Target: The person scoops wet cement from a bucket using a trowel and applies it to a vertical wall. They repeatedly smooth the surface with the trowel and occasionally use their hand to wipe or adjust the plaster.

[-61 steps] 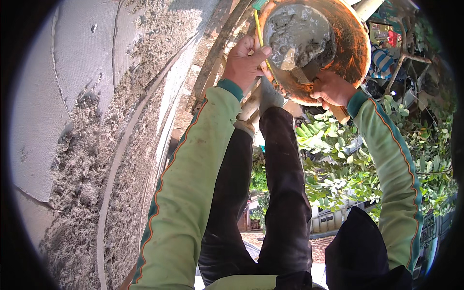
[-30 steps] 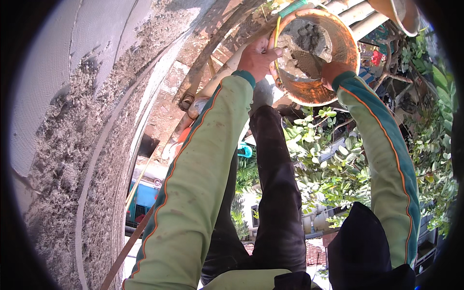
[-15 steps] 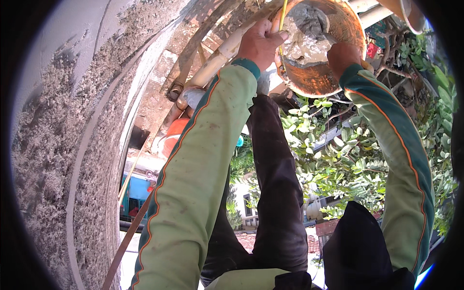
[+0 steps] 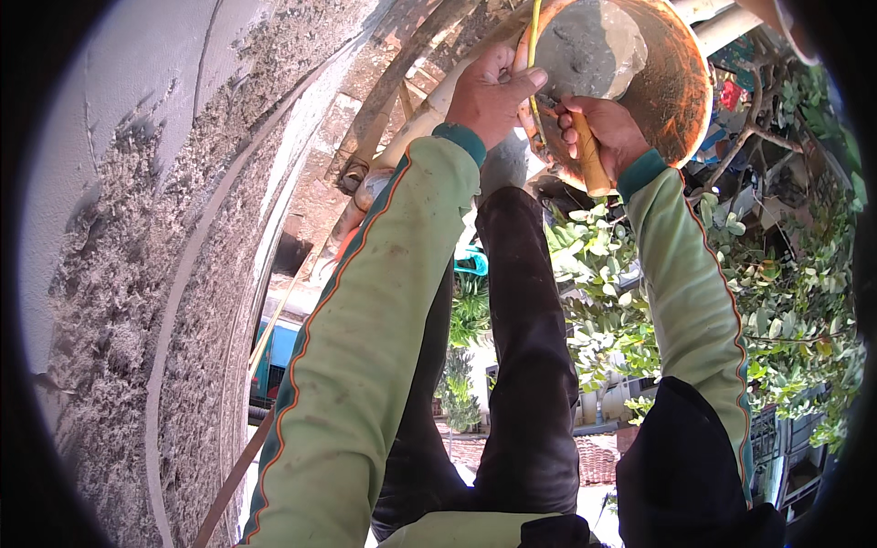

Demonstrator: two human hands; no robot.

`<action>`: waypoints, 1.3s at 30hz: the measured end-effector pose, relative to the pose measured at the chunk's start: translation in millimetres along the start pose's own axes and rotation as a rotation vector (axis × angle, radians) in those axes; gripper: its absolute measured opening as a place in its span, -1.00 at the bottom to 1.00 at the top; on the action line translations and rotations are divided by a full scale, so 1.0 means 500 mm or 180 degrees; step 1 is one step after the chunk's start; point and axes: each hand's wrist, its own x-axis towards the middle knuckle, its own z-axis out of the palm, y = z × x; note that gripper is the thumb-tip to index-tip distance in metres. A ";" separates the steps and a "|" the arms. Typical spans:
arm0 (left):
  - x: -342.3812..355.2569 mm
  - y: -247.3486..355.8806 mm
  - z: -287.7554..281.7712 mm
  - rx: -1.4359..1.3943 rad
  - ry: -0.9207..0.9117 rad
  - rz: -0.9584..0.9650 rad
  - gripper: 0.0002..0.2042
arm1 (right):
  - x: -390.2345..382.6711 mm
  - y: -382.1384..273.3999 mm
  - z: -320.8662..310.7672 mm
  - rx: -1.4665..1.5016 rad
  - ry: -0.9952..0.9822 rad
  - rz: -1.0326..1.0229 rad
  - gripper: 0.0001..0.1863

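Observation:
An orange, mortar-stained bucket (image 4: 671, 119) is tilted with its mouth toward me at the top of the view. Wet grey mortar (image 4: 598, 55) lies inside it. My left hand (image 4: 493, 94) is closed on the bucket's left rim, its thumb by a thin yellow cord or handle (image 4: 535, 36). Wrapped round the wooden handle of a trowel (image 4: 592, 155), my right hand (image 4: 610, 132) is at the bucket's near side. The trowel's blade cannot be made out against the bucket and mortar.
On the left rises a rough wall (image 4: 110, 274), partly coated smooth grey. Bamboo poles (image 4: 402, 137) run beside the bucket. Below my legs (image 4: 521, 338), far down, are leafy branches (image 4: 594, 320) and a tiled roof (image 4: 598, 461). A brown strap or strip (image 4: 233, 489) hangs at lower left.
My right hand has moved left and down from the bucket's right side to its near rim, turning the trowel's handle into view. The mortar looks smoother and gathered. My left hand keeps its grip.

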 end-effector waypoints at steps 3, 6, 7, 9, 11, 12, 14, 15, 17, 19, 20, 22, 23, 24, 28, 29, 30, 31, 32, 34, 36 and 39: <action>0.001 0.004 -0.002 -0.0003 -0.0042 -0.0010 -0.76 | 0.020 0.016 -0.027 0.1609 -0.0804 -0.0175 -0.72; 0.002 0.013 -0.008 -0.0068 -0.0118 -0.0077 -0.76 | -0.040 0.034 -0.074 0.2755 -0.1582 -0.0625 -0.68; 0.003 0.016 -0.008 -0.0068 -0.0128 -0.0127 -0.76 | -0.077 0.047 -0.085 0.2614 -0.1598 -0.0668 -0.68; 0.004 0.022 -0.006 -0.0099 -0.0127 -0.0120 -0.75 | -0.171 0.067 -0.105 0.2276 -0.1516 -0.0755 -0.68; 0.002 0.024 -0.002 -0.0110 -0.0035 -0.0108 -0.74 | -0.219 0.056 -0.110 0.1614 -0.1158 -0.0802 -0.68; 0.002 0.024 0.001 -0.0152 -0.0040 -0.0069 -0.74 | -0.225 0.045 -0.111 0.1335 -0.0537 -0.0571 -0.68; 0.004 0.022 0.004 -0.0149 0.0059 -0.0139 -0.73 | -0.194 0.007 -0.108 0.0696 0.0565 -0.0148 -0.69; 0.004 0.021 0.004 -0.0025 0.0103 -0.0142 -0.73 | -0.157 -0.009 -0.102 0.0157 0.0737 -0.0185 -0.71; 0.006 0.021 0.001 0.0060 -0.0004 -0.0067 -0.74 | -0.082 -0.035 -0.097 -0.0419 0.0730 0.0023 -0.71; 0.008 0.020 -0.004 0.0216 -0.0058 -0.0205 -0.75 | -0.028 -0.039 -0.085 -0.0918 0.0607 0.0256 -0.70; 0.008 0.019 -0.006 0.0185 -0.0060 -0.0209 -0.75 | -0.009 -0.038 -0.078 -0.1134 0.0564 0.0407 -0.70; 0.008 0.020 -0.009 0.0097 -0.0086 -0.0214 -0.76 | 0.007 -0.036 -0.059 -0.1648 0.0578 0.0712 -0.69; 0.008 0.020 -0.010 0.0116 -0.0083 -0.0219 -0.76 | 0.005 -0.039 -0.049 -0.1935 0.0602 0.0854 -0.67; 0.009 0.021 -0.009 0.0133 -0.0092 -0.0223 -0.76 | -0.001 -0.041 -0.038 -0.2139 0.0374 0.0997 -0.66; 0.006 0.020 -0.003 0.0049 0.0135 -0.0017 -0.74 | -0.076 -0.084 -0.019 -0.4834 0.0728 0.1136 -0.63; 0.007 0.017 -0.001 0.0105 0.0164 0.0061 -0.73 | -0.100 -0.090 -0.018 -0.6433 0.0548 0.0592 -0.68; 0.008 0.015 0.000 0.0165 0.0167 0.0062 -0.72 | -0.125 -0.097 -0.018 -0.7510 0.0750 0.0138 -0.72; 0.008 0.012 0.001 0.0226 0.0181 -0.0005 -0.71 | -0.162 -0.101 -0.023 -0.7680 0.1471 -0.0098 -0.77; 0.008 0.008 0.002 0.0255 0.0209 0.0136 -0.70 | -0.186 -0.119 -0.024 -0.8024 0.1711 -0.0316 -0.79; 0.010 0.001 0.005 0.0297 0.0303 0.0225 -0.68 | -0.210 -0.157 -0.025 -0.8169 0.2226 -0.1018 -0.81; 0.012 -0.006 0.004 0.0234 0.0275 0.0377 -0.68 | -0.197 -0.186 -0.023 -0.8156 0.2220 -0.1618 -0.80; 0.014 -0.013 0.001 0.0155 0.0262 0.0255 -0.69 | -0.125 -0.181 -0.026 -0.7310 0.2669 -0.2016 -0.79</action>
